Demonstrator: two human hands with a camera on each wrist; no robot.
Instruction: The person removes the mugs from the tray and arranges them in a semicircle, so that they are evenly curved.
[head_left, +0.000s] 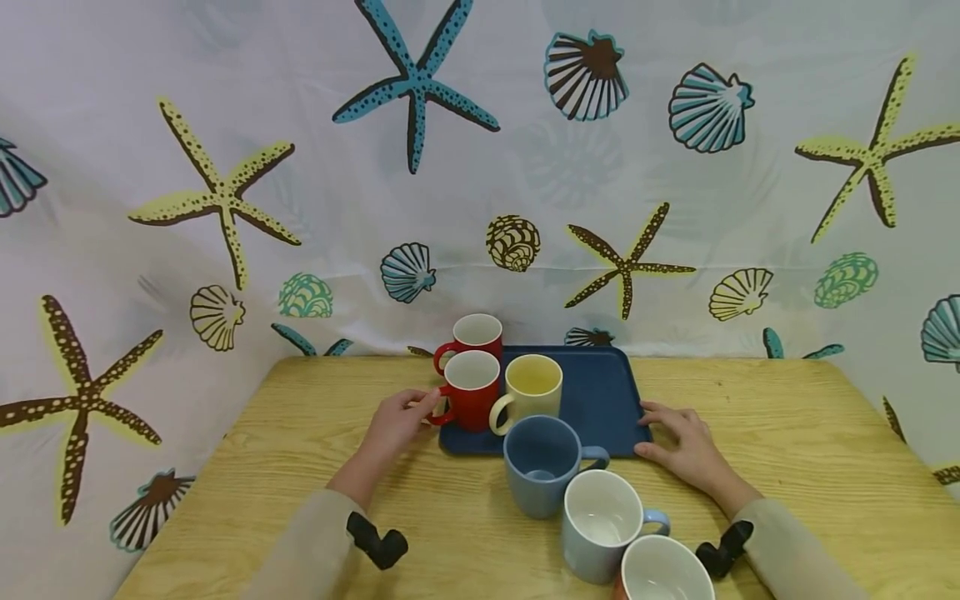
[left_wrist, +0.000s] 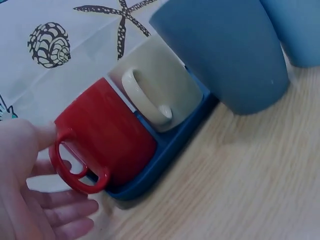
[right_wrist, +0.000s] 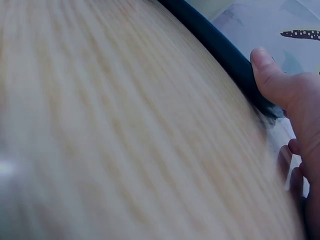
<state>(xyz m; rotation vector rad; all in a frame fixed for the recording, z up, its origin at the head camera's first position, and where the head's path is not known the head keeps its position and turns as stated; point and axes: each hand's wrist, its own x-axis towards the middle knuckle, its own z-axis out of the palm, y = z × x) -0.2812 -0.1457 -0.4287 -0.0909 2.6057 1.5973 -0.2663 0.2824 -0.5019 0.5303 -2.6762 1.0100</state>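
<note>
Head view: front red mug (head_left: 477, 404) lies just right of the left hand (head_left: 393, 425), fingers pinching its handle (left_wrist: 90, 189); right hand (head_left: 684, 446), fingers unclenched, touches the tray (head_left: 596, 408).

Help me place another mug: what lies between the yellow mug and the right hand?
In the head view, only bare blue tray separates the yellow mug from the right hand.

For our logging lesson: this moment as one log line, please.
left hand: touching front red mug | right hand: touching tray | on tray: front red mug, cream mug
</note>
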